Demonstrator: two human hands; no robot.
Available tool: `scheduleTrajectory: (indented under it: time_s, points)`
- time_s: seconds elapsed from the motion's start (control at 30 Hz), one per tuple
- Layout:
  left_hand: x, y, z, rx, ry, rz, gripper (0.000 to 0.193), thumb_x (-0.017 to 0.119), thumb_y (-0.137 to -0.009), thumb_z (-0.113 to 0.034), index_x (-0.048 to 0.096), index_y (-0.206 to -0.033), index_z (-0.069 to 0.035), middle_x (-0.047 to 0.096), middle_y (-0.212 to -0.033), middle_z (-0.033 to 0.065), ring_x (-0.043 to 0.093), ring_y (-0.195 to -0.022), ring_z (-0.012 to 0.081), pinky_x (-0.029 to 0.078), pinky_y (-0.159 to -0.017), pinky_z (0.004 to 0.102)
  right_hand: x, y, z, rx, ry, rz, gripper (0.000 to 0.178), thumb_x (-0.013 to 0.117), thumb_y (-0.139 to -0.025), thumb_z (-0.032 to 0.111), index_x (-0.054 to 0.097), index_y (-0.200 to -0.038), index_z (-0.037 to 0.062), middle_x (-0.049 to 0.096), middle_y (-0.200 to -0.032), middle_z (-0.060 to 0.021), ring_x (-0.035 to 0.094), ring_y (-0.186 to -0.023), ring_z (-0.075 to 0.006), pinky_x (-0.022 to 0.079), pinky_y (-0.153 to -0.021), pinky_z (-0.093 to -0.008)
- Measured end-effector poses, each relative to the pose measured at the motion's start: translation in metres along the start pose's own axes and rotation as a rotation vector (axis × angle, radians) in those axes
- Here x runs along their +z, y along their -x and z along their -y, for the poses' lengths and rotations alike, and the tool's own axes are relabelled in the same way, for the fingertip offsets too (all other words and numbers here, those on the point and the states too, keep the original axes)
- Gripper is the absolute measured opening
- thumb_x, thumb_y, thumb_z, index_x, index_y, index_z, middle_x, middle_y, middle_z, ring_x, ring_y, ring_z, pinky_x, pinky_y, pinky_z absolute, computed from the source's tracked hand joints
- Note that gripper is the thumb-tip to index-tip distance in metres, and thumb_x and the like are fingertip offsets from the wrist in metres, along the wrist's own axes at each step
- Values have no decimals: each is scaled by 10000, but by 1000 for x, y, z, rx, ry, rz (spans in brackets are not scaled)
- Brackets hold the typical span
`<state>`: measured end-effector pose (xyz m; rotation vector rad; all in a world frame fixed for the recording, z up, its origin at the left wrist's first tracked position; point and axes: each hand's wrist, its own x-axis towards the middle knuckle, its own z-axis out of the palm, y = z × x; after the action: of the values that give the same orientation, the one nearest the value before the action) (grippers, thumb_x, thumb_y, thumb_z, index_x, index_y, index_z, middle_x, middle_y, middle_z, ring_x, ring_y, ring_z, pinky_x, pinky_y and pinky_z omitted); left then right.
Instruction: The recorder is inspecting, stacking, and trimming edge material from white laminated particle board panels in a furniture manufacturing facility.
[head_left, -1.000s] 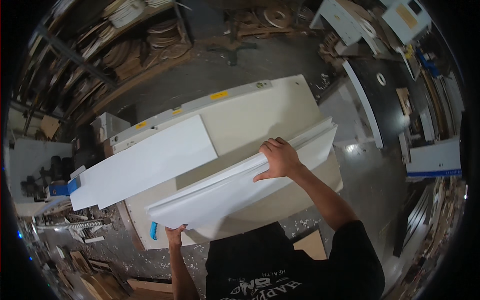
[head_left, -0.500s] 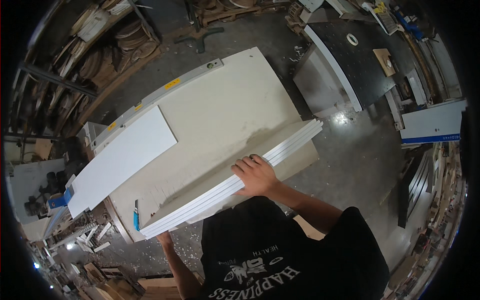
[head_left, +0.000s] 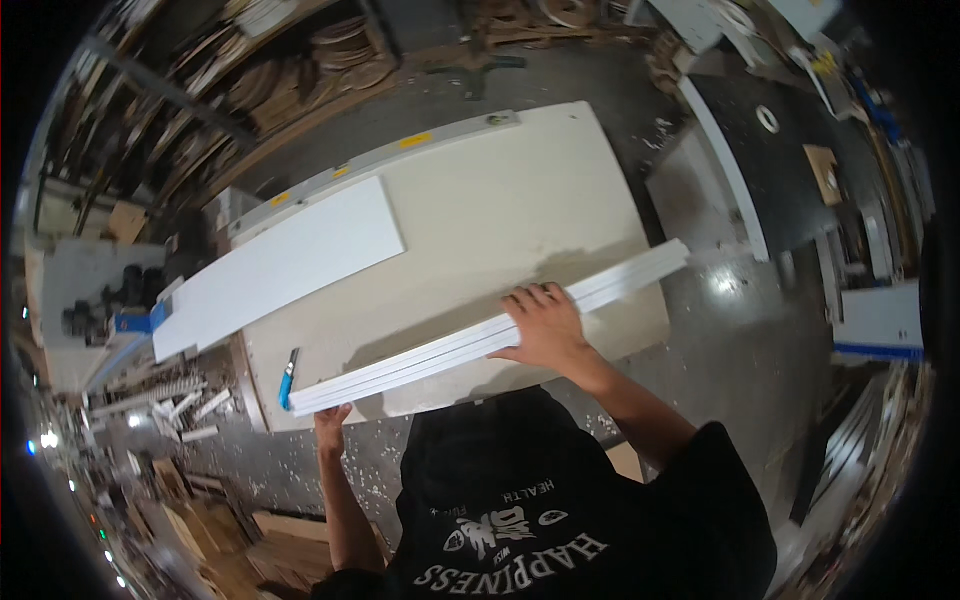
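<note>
Several long white boards [head_left: 420, 362], pressed face to face, show their narrow edges upward along the near side of the pale worktable [head_left: 500, 215]. My right hand [head_left: 545, 325] is closed over their middle, fingers on top and thumb at the near side. At their left end my left hand [head_left: 331, 425] grips from below; most of its fingers are hidden. A blue utility knife [head_left: 288, 382], blade out, lies just beside that end. Farther back on the table rests a wide white panel [head_left: 300, 265]. Behind it a long grey spirit level [head_left: 370, 152] follows the far edge.
A dark-topped bench [head_left: 760, 160] carrying a white ring [head_left: 767, 120] stands to the right. At the far left, a rack [head_left: 180, 90] holds wood offcuts. White scraps [head_left: 205, 410] lie left of the table, and chips litter the floor [head_left: 380, 465].
My view has swung, so the table sits farther right and higher. The boards' broad shaded face has dropped from sight, leaving mainly their edges. My left thumb shows more; both hands keep hold.
</note>
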<state>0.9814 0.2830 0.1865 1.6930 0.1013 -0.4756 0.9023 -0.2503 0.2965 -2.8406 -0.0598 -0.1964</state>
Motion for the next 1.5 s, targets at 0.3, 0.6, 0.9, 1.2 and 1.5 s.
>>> scheduleTrajectory:
  time_s: [0.3, 0.6, 0.9, 1.2, 1.5]
  points:
    - [-164, -42, 36, 23, -872, -318, 538, 820, -948, -311, 672, -1363, 0, 721, -1321, 225, 674, -1279, 368, 528, -1067, 432, -12, -2, 23, 99, 4, 71, 862, 920, -678, 538, 634, -1349, 79, 610, -1377, -107, 539, -1301, -325, 355, -1196, -526]
    - [-150, -256, -125, 456, -1119, -205, 452, 715, -1004, -407, 708, -1264, -37, 731, -1269, 192, 658, -1206, 420, 521, -1054, 495, -4, -9, 29, 181, 73, 11, 745, 974, -538, 357, 632, -1153, 114, 659, -1218, -76, 595, -1188, -343, 434, -1104, -515]
    - [-194, -486, -135, 583, -1472, -19, 570, 618, -1050, -426, 612, -1405, 20, 655, -1336, 312, 580, -1308, 455, 447, -1142, 534, -8, -18, 41, 248, 48, 109, 647, 920, -533, 234, 658, -1114, 123, 651, -1172, -74, 596, -1183, -330, 417, -1130, -499]
    - [-152, -588, -80, 318, -1447, 487, 666, 549, -1021, -653, 719, -1327, -87, 718, -1265, 247, 671, -1175, 449, 541, -1003, 541, -10, 3, 31, 275, 136, 137, 674, 940, -565, 375, 662, -1112, 97, 656, -1189, -80, 597, -1217, -321, 405, -1187, -482]
    - [-113, -540, -166, 503, -1210, 302, 481, 706, -1006, -447, 709, -927, 28, 676, -769, 231, 644, -717, 353, 487, -721, 502, -16, 3, 31, 201, 23, 5, 766, 960, -525, 443, 639, -1108, 62, 644, -1187, -82, 594, -1184, -319, 415, -1184, -470]
